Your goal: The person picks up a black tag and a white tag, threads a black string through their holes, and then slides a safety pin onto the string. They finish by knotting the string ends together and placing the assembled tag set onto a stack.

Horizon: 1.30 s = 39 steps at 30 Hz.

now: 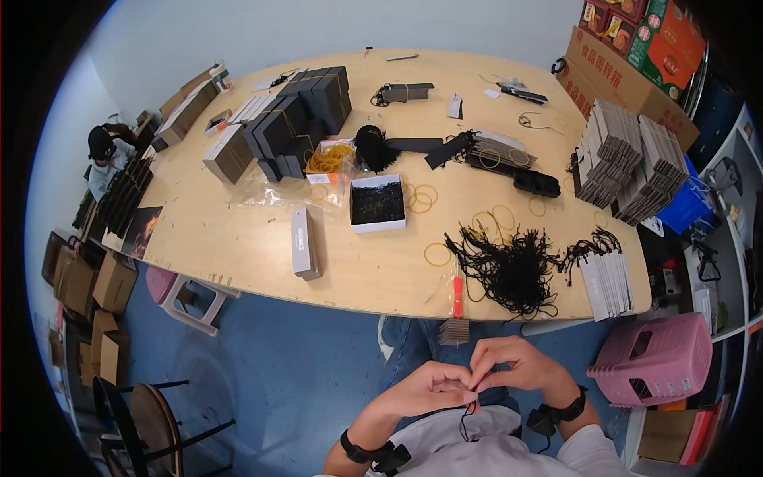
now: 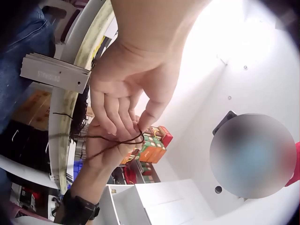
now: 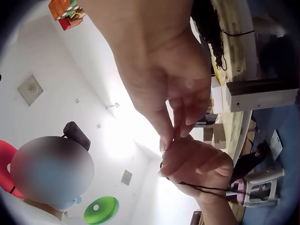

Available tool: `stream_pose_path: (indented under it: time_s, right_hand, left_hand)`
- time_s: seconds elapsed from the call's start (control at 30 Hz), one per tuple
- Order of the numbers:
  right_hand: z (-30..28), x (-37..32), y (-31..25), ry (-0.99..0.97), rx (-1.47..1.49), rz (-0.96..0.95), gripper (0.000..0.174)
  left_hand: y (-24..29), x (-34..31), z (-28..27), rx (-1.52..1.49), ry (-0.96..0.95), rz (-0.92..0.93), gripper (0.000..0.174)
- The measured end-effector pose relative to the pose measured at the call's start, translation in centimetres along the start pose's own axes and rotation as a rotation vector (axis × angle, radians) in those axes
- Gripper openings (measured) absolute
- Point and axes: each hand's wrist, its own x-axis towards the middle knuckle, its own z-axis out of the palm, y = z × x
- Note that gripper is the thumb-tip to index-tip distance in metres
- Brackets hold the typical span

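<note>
Close over the lap, both hands meet at a thin black cord [image 2: 112,139]. My left hand [image 1: 433,389] pinches it between thumb and fingertips, and a loop shows at those tips in the left wrist view. Fingertips of my right hand [image 1: 513,362] pinch the cord right beside the left ones. Two strands dangle below the hands in the head view. A stack of grey printed tags [image 2: 54,72] sits beyond the hands, by the table's near edge. On the table lies a tangled pile of black cords [image 1: 513,274], with a red-handled tool [image 1: 458,294] beside it.
Grey tags with cords [image 1: 608,286] lie at the table's right corner. A white box of black pieces [image 1: 378,204], a grey upright box [image 1: 304,246] and yellow rubber bands [image 1: 330,159] are farther off. A pink stool [image 1: 656,362] stands at right. Another person [image 1: 111,159] is far left.
</note>
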Motion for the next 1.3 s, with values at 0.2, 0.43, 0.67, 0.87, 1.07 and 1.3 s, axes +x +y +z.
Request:
stream_pose_path:
  time_s: [0.2, 0.43, 0.67, 0.87, 1.07, 1.3]
  right_hand:
    - [-0.3, 0.2, -0.1, -0.128, 0.005, 0.04, 0.006]
    - [1.7, -0.2, 0.1, 0.098, -0.149, 0.124, 0.008]
    - [3.3, -1.3, 2.5, 0.323, -0.001, 0.167, 0.008]
    - [3.4, -1.5, 3.4, 0.402, 0.085, 0.167, 0.007]
    - [4.6, -0.8, 3.1, 0.4, -0.206, 0.082, 0.01]
    - [4.5, -0.4, 3.4, 0.397, -0.311, 0.064, 0.01]
  left_hand:
    - [-0.6, 0.0, -0.5, 0.008, 0.003, -0.083, 0.01]
    - [-0.5, -1.0, 1.6, 0.127, 0.368, -0.015, 0.008]
    - [0.6, -1.0, 4.3, 1.216, 0.761, 0.196, 0.012]
    - [-1.8, -1.6, 2.6, 1.057, 0.846, 0.321, 0.01]
    - [-3.2, -1.4, 1.6, -0.222, 0.811, 0.251, 0.007]
    - [-5.1, -0.9, 1.6, 0.058, 0.843, 0.529, 0.012]
